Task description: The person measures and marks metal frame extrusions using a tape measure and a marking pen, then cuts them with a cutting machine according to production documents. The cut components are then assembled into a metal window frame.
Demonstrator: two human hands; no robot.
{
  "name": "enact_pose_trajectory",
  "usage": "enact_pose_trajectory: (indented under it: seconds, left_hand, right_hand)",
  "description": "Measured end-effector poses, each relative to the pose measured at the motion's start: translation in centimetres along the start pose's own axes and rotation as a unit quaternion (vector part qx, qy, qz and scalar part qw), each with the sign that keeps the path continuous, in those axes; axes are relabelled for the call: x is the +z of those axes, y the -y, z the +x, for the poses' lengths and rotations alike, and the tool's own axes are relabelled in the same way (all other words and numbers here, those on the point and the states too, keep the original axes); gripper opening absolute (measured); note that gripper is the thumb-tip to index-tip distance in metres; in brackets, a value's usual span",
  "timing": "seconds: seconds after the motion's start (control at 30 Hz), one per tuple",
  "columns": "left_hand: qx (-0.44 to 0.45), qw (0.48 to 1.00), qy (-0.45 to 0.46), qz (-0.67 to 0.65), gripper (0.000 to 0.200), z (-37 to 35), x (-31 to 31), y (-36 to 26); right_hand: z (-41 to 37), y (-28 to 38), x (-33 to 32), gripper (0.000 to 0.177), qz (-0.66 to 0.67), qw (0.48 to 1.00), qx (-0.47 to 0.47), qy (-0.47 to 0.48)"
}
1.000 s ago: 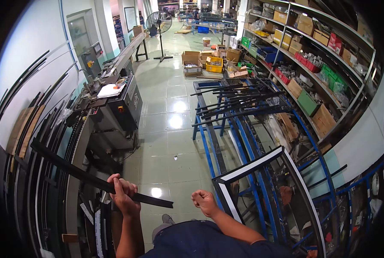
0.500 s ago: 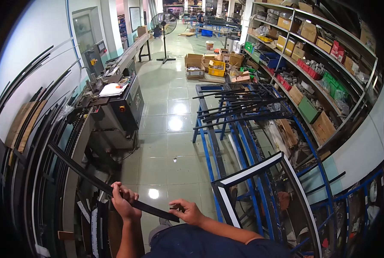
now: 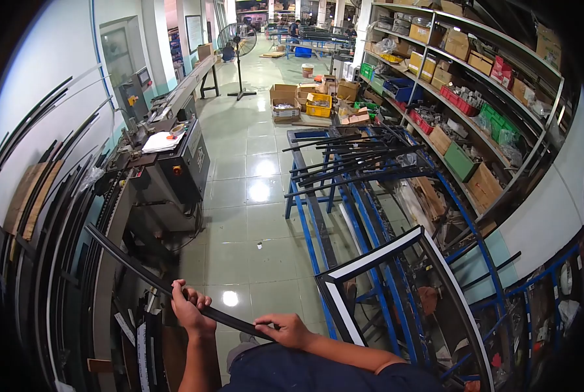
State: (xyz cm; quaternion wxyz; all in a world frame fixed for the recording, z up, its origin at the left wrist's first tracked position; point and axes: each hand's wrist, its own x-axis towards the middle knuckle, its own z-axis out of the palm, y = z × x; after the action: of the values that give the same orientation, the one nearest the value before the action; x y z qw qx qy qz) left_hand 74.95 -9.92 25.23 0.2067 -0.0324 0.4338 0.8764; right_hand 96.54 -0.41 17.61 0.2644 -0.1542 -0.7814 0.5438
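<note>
A long black bar [image 3: 134, 262] slants from the left racks down to my body. My left hand [image 3: 190, 308] is wrapped round it near the middle. At the bar's lower end, the thumb and fingertips of my right hand [image 3: 283, 328] are pinched together on its edge. A black frame with white inner faces [image 3: 370, 264] rests on the blue stand to the right of my hands.
Black strips [image 3: 351, 160] lie across a blue metal stand [image 3: 315, 232]. Left are a machine [image 3: 187, 160] with papers on top and long profiles along the wall. A fan [image 3: 238, 49], cartons and loaded shelves [image 3: 462, 98] stand farther off. Distant people are partly visible.
The view has shifted slightly, so the stand and shelves appear farther left. My right thumb and fingers have closed onto the bar's end. My left hand keeps its hold.
</note>
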Motion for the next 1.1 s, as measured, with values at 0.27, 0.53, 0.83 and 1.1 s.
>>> enact_pose_trajectory:
  seconds: [0.27,0.53,0.83,1.1]
  left_hand:
    - [-0.012,1.000,-0.001,-0.021,0.034,0.1,0.0,-0.3]
    - [-0.030,0.998,0.001,-0.048,0.035,-0.1,-0.1,-1.2]
    - [-0.068,0.996,0.039,-0.045,0.036,-1.7,-0.8,0.4]
    - [-0.043,0.997,0.029,-0.054,0.036,-1.7,-0.3,-0.5]
  right_hand:
    - [-0.2,-0.1,0.7,0.019,-0.020,0.999,0.012,0.025]
    - [0.5,-0.1,1.3,0.019,0.011,1.000,-0.001,-0.006]
    - [1.3,1.1,2.3,0.019,0.010,0.999,0.017,-0.033]
    - [0.6,0.1,1.5,0.016,0.025,1.000,-0.013,0.008]
